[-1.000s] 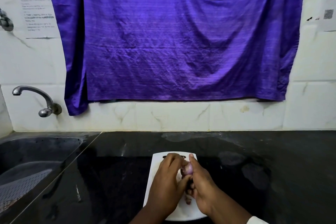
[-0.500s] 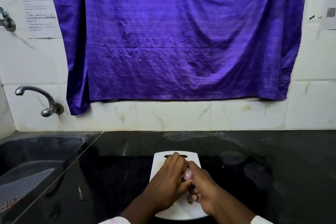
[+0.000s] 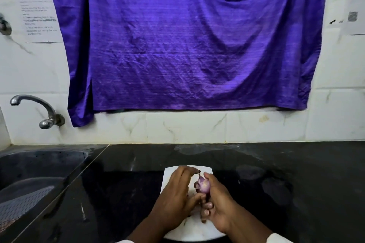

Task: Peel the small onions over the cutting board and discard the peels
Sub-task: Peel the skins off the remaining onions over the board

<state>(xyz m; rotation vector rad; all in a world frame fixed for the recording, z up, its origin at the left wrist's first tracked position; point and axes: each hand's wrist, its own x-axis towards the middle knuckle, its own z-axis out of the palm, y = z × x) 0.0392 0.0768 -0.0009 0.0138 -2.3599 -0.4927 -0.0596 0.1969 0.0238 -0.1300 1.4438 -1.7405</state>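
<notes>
Onion (image 3: 203, 184) upright, tip away

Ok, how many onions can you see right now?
1. The onion is held in the right hand above the cutting board, with the left hand beside it. Others may be hidden behind the hands.

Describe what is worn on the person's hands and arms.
Both hands are bare: no gloves, rings, watch or bracelets show on the left hand or the right hand. The forearms are uncovered. White sleeve cuffs just show at the bottom edge on both arms.
</notes>
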